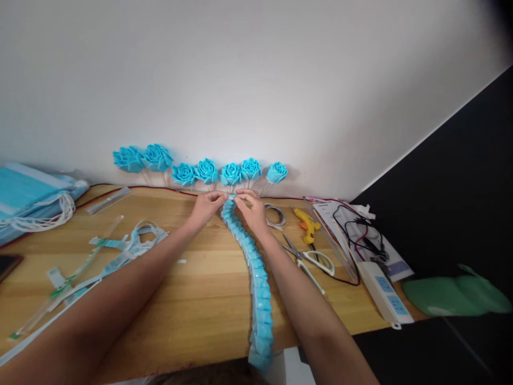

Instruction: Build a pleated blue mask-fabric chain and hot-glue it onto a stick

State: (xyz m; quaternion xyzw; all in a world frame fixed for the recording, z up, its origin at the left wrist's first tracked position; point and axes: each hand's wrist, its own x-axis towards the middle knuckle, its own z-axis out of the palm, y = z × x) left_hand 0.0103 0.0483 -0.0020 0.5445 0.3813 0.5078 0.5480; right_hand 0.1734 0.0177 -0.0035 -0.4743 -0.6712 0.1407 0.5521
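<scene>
A long strip of overlapping blue folded pieces (256, 262) runs down the table from between my hands to the front edge. At its far end my left hand (208, 206) pinches the strip's tip from the left. From the right, my right hand (251, 206) has its thumb and fingers closed on the same end. The fingertips partly hide that end. Just behind my hands, several blue flowers on thin stems lean against the wall, among them a blue rose (231, 174) and a smaller flower (277, 172) at the right.
Right of my arms lie a tape roll (282, 218), scissors (297, 252), a yellow glue gun (308, 227) and a power strip (385, 294). To the left are blue-white scraps (138, 240), a stack of blue masks (28, 195) and a dark phone (8, 264).
</scene>
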